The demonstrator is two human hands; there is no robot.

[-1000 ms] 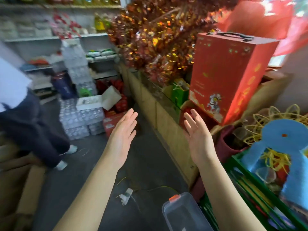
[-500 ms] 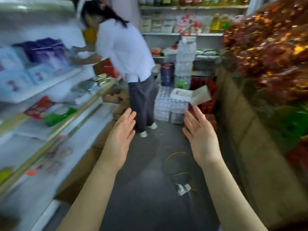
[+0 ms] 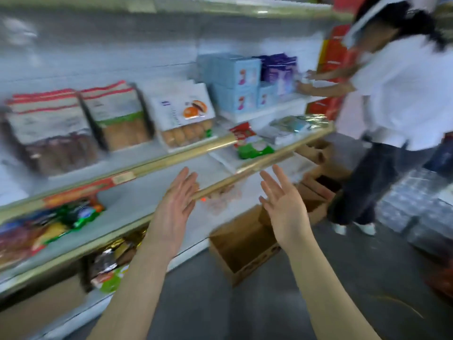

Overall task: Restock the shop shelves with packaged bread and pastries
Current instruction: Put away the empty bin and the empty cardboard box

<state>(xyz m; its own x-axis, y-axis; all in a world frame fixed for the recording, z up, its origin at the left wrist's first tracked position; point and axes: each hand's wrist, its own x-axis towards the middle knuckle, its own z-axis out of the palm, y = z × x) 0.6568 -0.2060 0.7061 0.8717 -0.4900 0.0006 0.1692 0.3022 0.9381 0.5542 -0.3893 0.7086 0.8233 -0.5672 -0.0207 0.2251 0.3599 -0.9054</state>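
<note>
shelves; left hand, right hand splayed

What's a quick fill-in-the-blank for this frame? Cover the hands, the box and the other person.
1. The left hand and right hand are both open and hold ____.
2. The open cardboard box sits on the ____ beside the shelves.
3. The other person wears a ____ top.
Missing words: nothing; floor; white.

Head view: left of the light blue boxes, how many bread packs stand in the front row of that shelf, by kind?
Red-striped bags: 2
White bun pack: 1
Total: 3
</note>
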